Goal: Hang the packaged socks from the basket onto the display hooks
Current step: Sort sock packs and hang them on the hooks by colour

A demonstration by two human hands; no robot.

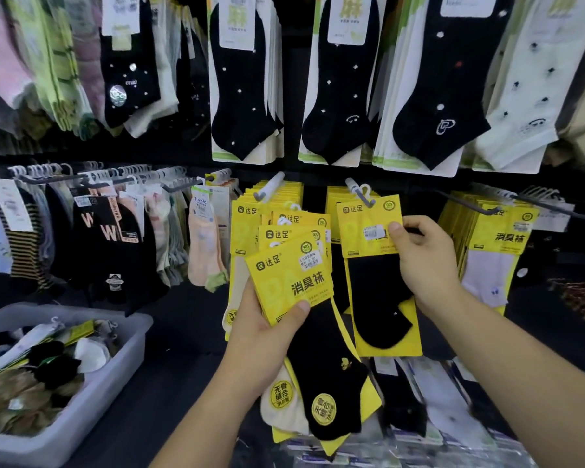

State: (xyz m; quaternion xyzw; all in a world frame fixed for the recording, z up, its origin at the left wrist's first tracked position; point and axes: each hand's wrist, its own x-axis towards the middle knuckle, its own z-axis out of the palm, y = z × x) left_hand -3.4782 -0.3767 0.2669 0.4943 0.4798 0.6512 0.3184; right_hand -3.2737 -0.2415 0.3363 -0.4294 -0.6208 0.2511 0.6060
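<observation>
From the head view, we stood before a dark display wall crowded with hanging socks. Our left hand gripped a fanned stack of yellow-carded sock packs. Our right hand pinched another yellow-carded black sock pack, its white hanger at the tip of a grey metal hook. The grey plastic basket of loose socks sat on the dark surface at lower left.

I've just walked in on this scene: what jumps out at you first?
The bright yellow sock packs fanned in the left hand at centre stand out most. Just right of them, the right hand pinches another yellow pack holding a black sock, up at a display hook. A grey basket of more socks sits at lower left.
</observation>
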